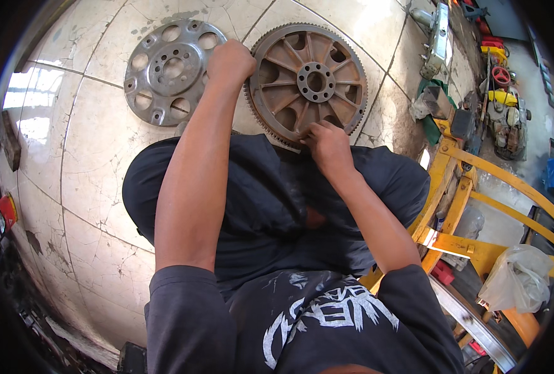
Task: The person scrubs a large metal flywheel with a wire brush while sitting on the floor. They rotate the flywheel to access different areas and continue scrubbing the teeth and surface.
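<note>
A rusty brown flywheel (345, 90) with a toothed rim, several spokes and a ring of bolt holes round its hub is in front of me. To its left, a flat grey metal disc (158, 103) with round holes lies on the tiles. My left hand (232, 63) is curled between the two, over the disc's right edge and against the flywheel's left rim; its fingertips are hidden. At the flywheel's near rim, my right hand (328, 146) has its fingers bent and closed on the edge. Part of that rim disappears behind my dark trousers.
Cracked cream floor tiles (96, 156) surround me. On the right stands a yellow metal frame (457, 187) with a clear plastic bag (518, 279) on it. Greasy machine parts (506, 128) lie beyond. A dark block (9, 140) sits at the far left.
</note>
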A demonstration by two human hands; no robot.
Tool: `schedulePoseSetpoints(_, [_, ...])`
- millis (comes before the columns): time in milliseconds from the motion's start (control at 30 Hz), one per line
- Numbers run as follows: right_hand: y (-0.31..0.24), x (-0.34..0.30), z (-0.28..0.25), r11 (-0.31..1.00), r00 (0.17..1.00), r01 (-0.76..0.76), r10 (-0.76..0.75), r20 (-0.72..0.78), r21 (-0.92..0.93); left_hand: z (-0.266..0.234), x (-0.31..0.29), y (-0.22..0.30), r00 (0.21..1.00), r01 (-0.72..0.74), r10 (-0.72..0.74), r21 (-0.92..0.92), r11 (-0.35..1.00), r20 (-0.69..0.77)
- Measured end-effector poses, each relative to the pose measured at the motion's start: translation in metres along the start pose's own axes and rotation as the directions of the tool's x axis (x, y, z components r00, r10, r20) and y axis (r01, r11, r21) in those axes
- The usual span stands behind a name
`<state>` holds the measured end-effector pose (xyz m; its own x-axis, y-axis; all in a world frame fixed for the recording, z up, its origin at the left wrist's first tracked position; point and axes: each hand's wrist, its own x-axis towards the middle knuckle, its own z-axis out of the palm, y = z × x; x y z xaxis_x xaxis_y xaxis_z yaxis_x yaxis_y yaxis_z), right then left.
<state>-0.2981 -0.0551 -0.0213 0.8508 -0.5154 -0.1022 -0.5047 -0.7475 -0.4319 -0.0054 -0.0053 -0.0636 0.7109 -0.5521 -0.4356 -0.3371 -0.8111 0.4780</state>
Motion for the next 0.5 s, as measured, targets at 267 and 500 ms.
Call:
schedulePoseSetpoints(267, [-0.012, 0.007, 0.006, 0.999, 0.999, 0.033, -0.033, -0.011, 0.024, 0.007, 0.005, -0.005, 1.0, 0.004, -0.003, 0.004, 1.0, -0.027])
schedulePoseSetpoints(500, [-0.007, 0.006, 0.009, 0.999, 0.998, 0.033, -0.031, -0.056, 0.034, 0.005, 0.005, -0.002, 0.999, 0.034, -0.033, 0.011, 0.999, -0.037])
